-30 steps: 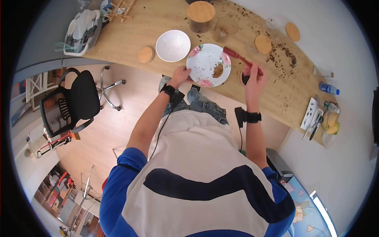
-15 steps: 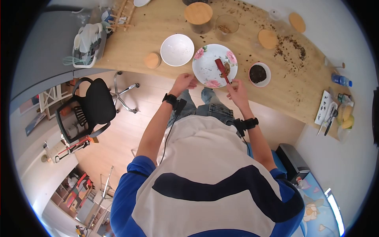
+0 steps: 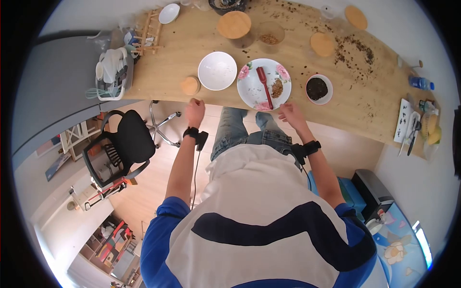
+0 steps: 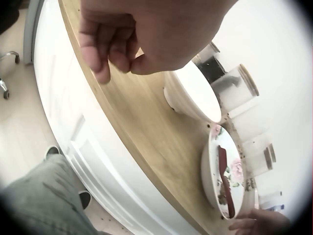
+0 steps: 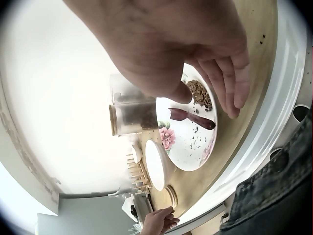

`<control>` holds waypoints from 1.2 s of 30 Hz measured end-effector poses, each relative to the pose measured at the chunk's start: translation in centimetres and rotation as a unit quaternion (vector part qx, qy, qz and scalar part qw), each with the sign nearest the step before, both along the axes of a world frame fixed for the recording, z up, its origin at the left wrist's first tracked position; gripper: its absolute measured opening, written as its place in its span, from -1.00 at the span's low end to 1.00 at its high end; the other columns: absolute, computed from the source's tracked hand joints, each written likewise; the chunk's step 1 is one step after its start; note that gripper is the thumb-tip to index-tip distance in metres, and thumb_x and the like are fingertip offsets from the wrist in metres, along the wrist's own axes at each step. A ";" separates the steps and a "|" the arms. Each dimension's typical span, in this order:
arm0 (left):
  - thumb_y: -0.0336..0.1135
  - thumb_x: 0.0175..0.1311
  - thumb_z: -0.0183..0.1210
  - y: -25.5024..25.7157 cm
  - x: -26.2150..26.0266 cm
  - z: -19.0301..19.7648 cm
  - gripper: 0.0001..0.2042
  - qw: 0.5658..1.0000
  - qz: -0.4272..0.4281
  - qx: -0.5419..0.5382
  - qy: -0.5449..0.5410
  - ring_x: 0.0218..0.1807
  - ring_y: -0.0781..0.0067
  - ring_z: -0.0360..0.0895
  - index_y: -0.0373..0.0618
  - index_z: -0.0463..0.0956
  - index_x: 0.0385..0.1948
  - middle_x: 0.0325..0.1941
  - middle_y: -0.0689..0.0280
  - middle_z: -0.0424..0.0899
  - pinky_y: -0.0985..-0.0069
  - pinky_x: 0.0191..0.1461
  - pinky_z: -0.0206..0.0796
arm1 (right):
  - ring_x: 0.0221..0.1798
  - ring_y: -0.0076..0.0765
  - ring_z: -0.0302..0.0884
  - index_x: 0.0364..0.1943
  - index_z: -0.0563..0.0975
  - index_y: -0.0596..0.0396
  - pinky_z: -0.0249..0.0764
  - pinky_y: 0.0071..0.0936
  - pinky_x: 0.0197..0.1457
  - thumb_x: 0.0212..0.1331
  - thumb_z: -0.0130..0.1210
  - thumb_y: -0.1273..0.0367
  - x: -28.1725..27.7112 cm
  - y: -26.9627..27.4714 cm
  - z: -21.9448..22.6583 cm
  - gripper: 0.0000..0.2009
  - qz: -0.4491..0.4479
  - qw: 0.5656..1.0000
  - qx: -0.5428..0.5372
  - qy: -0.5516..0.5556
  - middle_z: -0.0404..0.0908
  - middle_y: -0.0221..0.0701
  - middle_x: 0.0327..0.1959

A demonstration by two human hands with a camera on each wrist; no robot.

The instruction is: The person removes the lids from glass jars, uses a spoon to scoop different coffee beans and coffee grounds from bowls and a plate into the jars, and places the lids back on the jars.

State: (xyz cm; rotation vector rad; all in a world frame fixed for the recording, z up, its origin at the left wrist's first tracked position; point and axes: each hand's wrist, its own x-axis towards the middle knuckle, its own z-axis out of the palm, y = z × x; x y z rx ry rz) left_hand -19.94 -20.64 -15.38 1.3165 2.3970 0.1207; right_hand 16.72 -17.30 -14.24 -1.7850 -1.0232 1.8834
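Observation:
A red spatula [image 3: 264,86] lies across the flower-patterned plate [image 3: 249,91], beside a small heap of brown bits [image 3: 277,88]. Just off the plate's front right rim is my right hand [image 3: 294,115], holding nothing, its fingers extended in the right wrist view. My left hand [image 3: 195,113] hovers at the table's front edge, close to a small jar with a wooden lid [image 3: 190,86]; its fingers are loosely bent around nothing. Left of the plate stands a white bowl [image 3: 217,71]. To its right is a smaller bowl of dark grains [image 3: 317,89].
Wood-lidded jars [image 3: 234,26] and a clear container of brown bits [image 3: 270,37] stand behind the plate. Dark crumbs [image 3: 355,53] are scattered at the right. A utensil basket [image 3: 114,72] sits at the left end, a water bottle [image 3: 421,83] at the right.
The right hand brought the spatula from over the dark-filled bowl to the plate and let it go there. My left hand left the plate's rim and moved left toward the small jar.

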 end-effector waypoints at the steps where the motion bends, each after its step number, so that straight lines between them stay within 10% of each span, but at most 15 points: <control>1: -0.26 0.07 0.14 0.4 -1.3 0.2 -0.68 1.000 -0.004 0.001 0.002 -0.42 0.11 0.58 -0.39 0.44 -0.29 -0.46 0.09 0.60 0.33 -0.32 0.45 | -0.49 -0.49 0.52 -0.24 0.37 0.29 0.44 -0.55 -0.42 0.14 0.04 0.19 -0.4 0.3 0.3 -0.63 -0.013 1.000 0.000 -0.009 0.56 -0.27 -0.51; 7: -0.10 -0.23 0.36 3.9 -6.2 -0.7 -0.07 0.999 -0.021 0.039 0.018 0.12 -0.22 0.21 -0.27 -0.03 0.20 0.17 -0.20 0.11 0.12 0.18 0.12 | -0.45 -0.29 0.55 -0.25 0.43 0.32 0.44 -0.37 -0.27 0.08 0.04 0.10 -1.4 0.9 -1.9 -0.55 0.050 0.991 0.041 -0.120 0.57 -0.17 -0.53; 14: 0.08 -0.23 0.30 6.8 -5.7 -1.6 -0.07 0.998 -0.039 -0.019 0.046 0.08 -0.17 0.29 -0.10 0.00 0.23 0.08 -0.15 0.26 0.15 0.13 0.20 | -0.29 -0.10 0.57 -0.33 0.55 0.27 0.42 -0.28 -0.20 0.05 0.03 0.06 -2.3 0.8 -0.2 -0.55 0.105 0.972 0.113 -0.179 0.60 -0.13 -0.45; 26: 0.06 -0.19 0.26 8.3 -3.6 0.9 -0.27 0.991 -0.022 -0.124 0.035 -0.04 -0.15 0.40 0.03 0.19 0.09 -0.06 -0.09 0.38 0.09 -0.02 0.28 | -0.46 -0.36 0.57 -0.36 0.54 0.23 0.44 -0.47 -0.33 0.10 0.04 0.15 -6.7 2.9 3.9 -0.65 0.025 0.982 0.100 -0.156 0.61 -0.26 -0.52; 29: -0.01 -0.14 0.25 7.4 -5.6 0.9 -0.32 0.988 0.021 -0.047 -0.143 -0.04 0.01 0.45 0.00 0.20 0.08 -0.08 -0.03 0.43 0.16 -0.03 0.33 | -0.41 -0.37 0.57 -0.28 0.51 0.24 0.46 -0.48 -0.26 0.08 0.08 0.17 -9.1 3.9 5.6 -0.65 0.074 0.973 0.147 -0.159 0.61 -0.24 -0.38; 31: -0.12 0.03 0.17 7.5 -5.5 5.2 -0.42 0.890 0.126 -0.012 -0.437 -0.09 0.17 0.51 -0.04 0.17 0.10 -0.08 0.05 0.46 0.23 -0.09 0.41 | -0.32 -0.37 0.56 -0.18 0.46 0.23 0.45 -0.48 -0.21 0.07 0.11 0.18 -10.8 4.6 6.7 -0.62 0.064 0.987 0.114 -0.093 0.56 -0.23 -0.25; 36: -0.26 0.16 0.07 7.6 -0.9 9.9 -0.48 0.707 0.072 0.014 -0.704 -0.02 0.25 0.46 -0.04 0.10 0.16 0.03 0.13 0.39 0.26 0.02 0.37 | -0.05 -0.34 0.45 0.04 0.27 0.18 0.44 -0.44 -0.10 0.00 0.22 0.21 -14.3 5.7 10.0 -0.44 0.094 0.983 0.155 0.041 0.36 -0.26 0.01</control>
